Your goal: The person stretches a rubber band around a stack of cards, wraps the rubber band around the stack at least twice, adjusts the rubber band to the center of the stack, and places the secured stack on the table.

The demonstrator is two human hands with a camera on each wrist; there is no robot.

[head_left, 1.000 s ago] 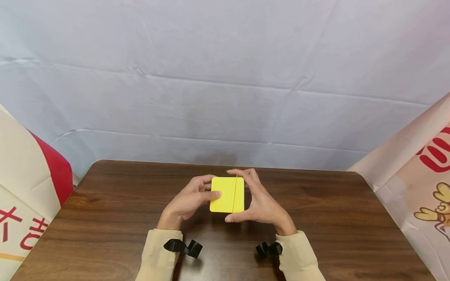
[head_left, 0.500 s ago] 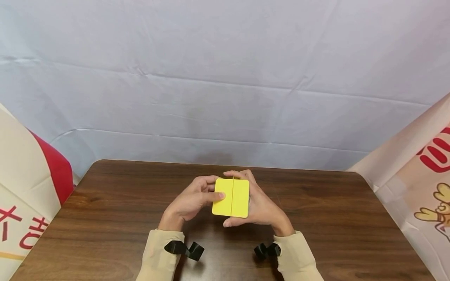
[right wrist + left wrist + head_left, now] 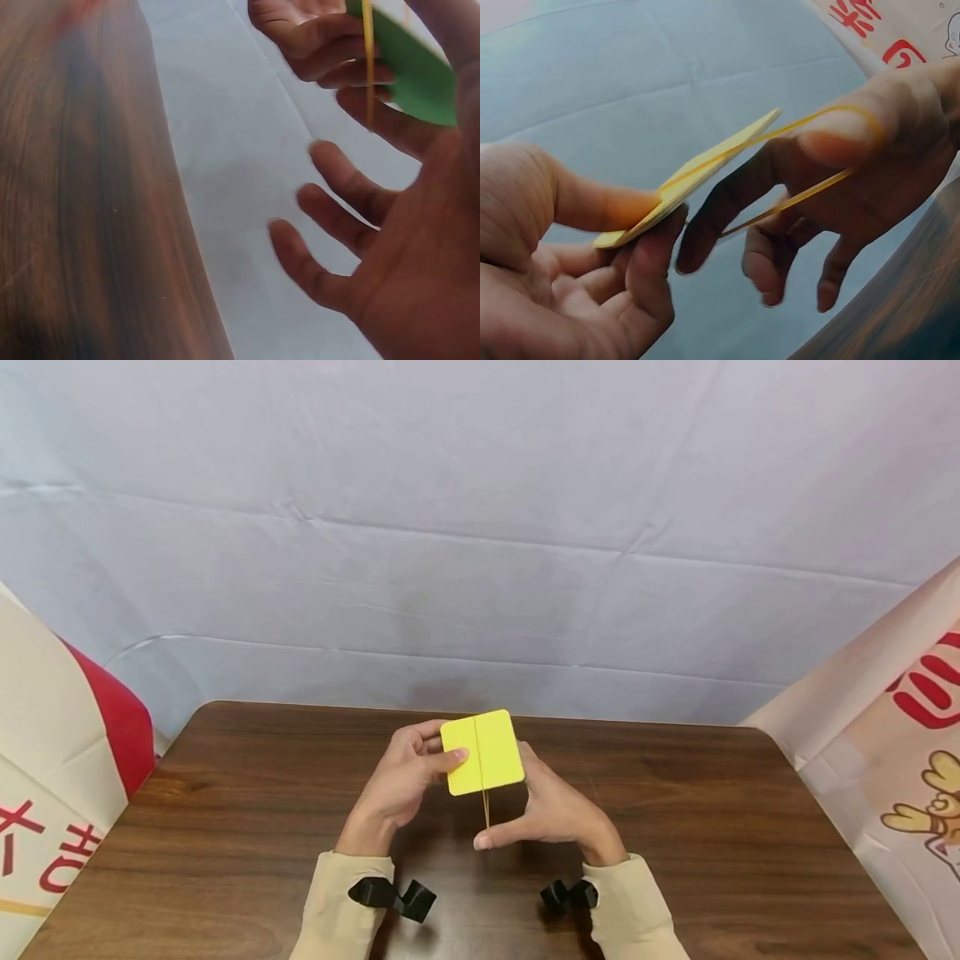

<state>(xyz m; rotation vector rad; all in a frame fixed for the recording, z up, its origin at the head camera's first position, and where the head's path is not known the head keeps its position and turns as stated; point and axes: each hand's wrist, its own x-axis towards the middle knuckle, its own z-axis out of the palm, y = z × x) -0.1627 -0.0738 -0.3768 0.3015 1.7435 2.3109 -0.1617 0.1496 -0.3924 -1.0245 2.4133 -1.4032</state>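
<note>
A thin square stack of cards (image 3: 497, 750), yellow on top, is held tilted above the table. My left hand (image 3: 393, 785) pinches its left side, thumb on the yellow face and fingers beneath. In the right wrist view the stack's green underside (image 3: 416, 79) shows. A yellow rubber band (image 3: 810, 197) runs across the stack and stretches out to the thumb of my right hand (image 3: 558, 806), which is hooked inside the loop. The other fingers of that hand are spread, partly behind the stack in the head view.
A dark wood-grain table (image 3: 247, 827) lies below both hands. Pale cloth (image 3: 450, 568) hangs along its far edge. Printed banners flank it, one with red lettering on the left (image 3: 45, 777) and one with a cartoon on the right (image 3: 900, 760).
The stack has tilted and moved up and away from my right thumb. The band, flat across the stack before, is now pulled out below its near edge by that thumb.
</note>
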